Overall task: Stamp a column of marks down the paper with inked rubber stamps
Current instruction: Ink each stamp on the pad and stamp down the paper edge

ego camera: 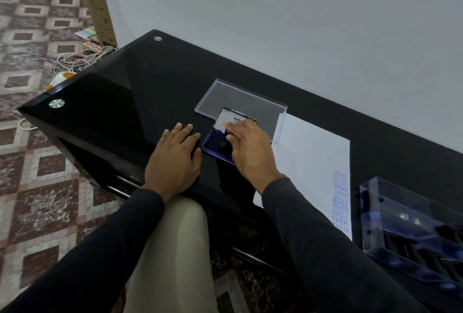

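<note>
An open ink pad with a dark blue inked face lies on the black glass table, its labelled lid tilted up behind it. My right hand hovers over the pad with curled fingers and grips a small rubber stamp, of which only a purple edge shows. My left hand rests flat on the table, fingers straight, touching the pad's left side. The white paper lies to the right, with a column of blue stamped marks along its right edge.
A clear plastic lid lies behind the pad, partly over the paper's top. A clear box holding dark stamps stands at the right table edge. Cables lie on the tiled floor to the left. A wall runs behind the table.
</note>
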`<action>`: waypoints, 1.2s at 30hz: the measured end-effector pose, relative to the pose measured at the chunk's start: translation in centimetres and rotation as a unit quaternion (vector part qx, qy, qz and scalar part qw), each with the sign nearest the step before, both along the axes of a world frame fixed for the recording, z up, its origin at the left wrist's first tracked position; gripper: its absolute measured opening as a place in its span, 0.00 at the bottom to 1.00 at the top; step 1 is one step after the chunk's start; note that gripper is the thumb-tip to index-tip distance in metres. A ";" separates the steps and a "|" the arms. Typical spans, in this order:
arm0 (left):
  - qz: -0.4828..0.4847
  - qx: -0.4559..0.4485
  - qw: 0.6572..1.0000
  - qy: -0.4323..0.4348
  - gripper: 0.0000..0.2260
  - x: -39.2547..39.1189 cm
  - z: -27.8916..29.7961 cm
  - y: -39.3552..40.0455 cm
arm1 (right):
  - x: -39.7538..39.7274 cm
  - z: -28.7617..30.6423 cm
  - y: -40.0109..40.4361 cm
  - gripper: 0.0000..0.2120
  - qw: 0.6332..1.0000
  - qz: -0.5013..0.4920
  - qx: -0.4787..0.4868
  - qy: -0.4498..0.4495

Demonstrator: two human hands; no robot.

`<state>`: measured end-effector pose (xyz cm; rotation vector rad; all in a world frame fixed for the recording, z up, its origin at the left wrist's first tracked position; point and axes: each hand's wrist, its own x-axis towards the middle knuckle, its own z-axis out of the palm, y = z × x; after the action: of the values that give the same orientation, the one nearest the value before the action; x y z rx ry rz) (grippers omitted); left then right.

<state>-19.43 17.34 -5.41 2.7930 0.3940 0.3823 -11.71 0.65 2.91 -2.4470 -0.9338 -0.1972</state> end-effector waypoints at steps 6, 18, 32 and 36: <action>0.000 -0.005 1.000 -0.010 0.21 -0.1 0.0 0.0 | -0.1 0.0 0.1 0.12 1.000 0.000 0.013 0.019; 0.003 -0.007 1.000 -0.011 0.21 -0.1 0.0 -0.1 | -0.4 0.6 0.0 0.12 1.000 -0.012 -0.015 0.004; 0.000 -0.007 1.000 -0.006 0.21 -0.1 0.1 -0.1 | -0.3 0.9 0.3 0.11 0.999 -0.006 -0.035 0.030; 0.000 -0.009 1.000 -0.010 0.21 -0.1 0.2 -0.2 | -0.2 0.9 0.4 0.11 0.999 -0.007 -0.034 0.035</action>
<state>-19.57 17.17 -5.23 2.7701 0.3919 0.4045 -11.94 1.05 3.82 -2.5067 -0.9065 -0.0856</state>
